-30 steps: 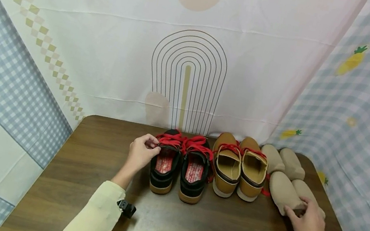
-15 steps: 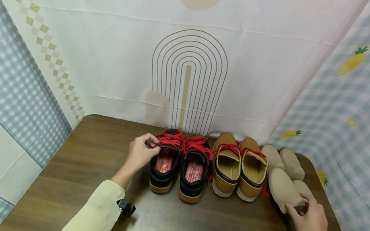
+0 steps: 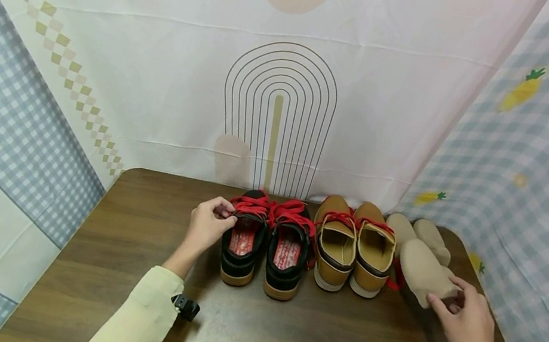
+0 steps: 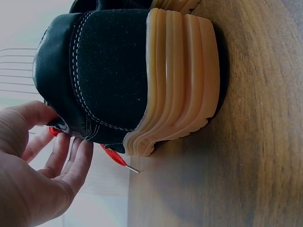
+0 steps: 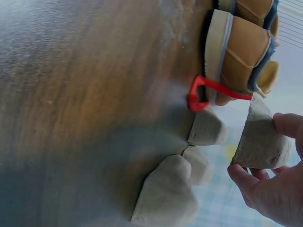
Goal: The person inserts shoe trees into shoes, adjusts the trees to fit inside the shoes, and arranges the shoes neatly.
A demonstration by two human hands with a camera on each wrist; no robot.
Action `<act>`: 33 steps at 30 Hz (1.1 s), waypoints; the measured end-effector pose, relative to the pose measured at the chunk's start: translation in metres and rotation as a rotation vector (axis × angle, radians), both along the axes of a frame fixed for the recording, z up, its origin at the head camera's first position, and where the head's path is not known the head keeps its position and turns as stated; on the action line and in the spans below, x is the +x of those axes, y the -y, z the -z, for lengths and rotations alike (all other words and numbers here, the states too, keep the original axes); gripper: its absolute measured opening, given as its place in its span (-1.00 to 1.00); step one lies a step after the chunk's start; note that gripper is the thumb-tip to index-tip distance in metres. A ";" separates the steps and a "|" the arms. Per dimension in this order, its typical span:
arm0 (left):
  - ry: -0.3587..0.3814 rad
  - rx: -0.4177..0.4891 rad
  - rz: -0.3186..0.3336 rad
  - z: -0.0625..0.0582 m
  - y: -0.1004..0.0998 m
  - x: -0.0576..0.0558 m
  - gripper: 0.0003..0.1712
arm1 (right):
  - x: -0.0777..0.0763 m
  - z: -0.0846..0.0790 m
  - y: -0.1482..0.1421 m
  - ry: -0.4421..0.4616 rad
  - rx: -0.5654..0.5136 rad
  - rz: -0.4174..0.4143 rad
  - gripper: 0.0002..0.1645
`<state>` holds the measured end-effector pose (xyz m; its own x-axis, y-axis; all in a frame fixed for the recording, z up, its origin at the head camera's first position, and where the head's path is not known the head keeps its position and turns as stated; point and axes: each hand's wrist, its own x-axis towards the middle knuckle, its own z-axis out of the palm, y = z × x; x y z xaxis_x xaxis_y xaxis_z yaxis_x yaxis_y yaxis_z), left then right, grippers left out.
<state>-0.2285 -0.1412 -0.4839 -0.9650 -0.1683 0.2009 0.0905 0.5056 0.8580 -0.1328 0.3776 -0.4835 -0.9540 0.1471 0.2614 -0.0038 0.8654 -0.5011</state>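
My left hand [image 3: 205,226] pinches the upper side edge of the left black shoe [image 3: 236,267], by its red laces [image 3: 253,207]. In the left wrist view the thumb and fingers meet at the shoe's collar, beside a red lace [image 4: 113,156]. My right hand [image 3: 469,321] grips the heel-side end of a beige toe-shaped block [image 3: 423,271], held above the table. The right wrist view has it between thumb and fingers [image 5: 244,179], with a beige block [image 5: 168,196] and two smaller-looking ones [image 5: 207,128] on the table. In the head view the held block partly covers the others.
Right of the left black shoe stands its mate [image 3: 284,278]. A pair of tan shoes [image 3: 331,271] with red laces comes after it, then the beige blocks [image 3: 429,238] in the right back corner. A printed cloth [image 3: 175,82] hangs behind the wooden table [image 3: 135,220].
My right hand has raised the beige block off the table, moving it slightly up and away from the block beside it. The left hand stays at the black shoe.
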 end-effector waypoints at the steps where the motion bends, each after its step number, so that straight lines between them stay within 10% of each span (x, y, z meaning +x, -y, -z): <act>1: 0.001 0.001 -0.001 -0.001 0.000 0.000 -0.86 | 0.000 -0.002 0.000 -0.005 -0.003 -0.005 -0.21; 33: -0.016 -0.006 0.005 0.002 0.002 -0.001 -0.87 | -0.010 -0.028 0.037 -0.136 0.000 -0.197 -0.26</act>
<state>-0.2300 -0.1428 -0.4860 -0.9626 -0.1619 0.2174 0.1070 0.5102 0.8534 -0.1429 0.3409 -0.4551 -0.9203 -0.0387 0.3894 -0.2404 0.8410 -0.4846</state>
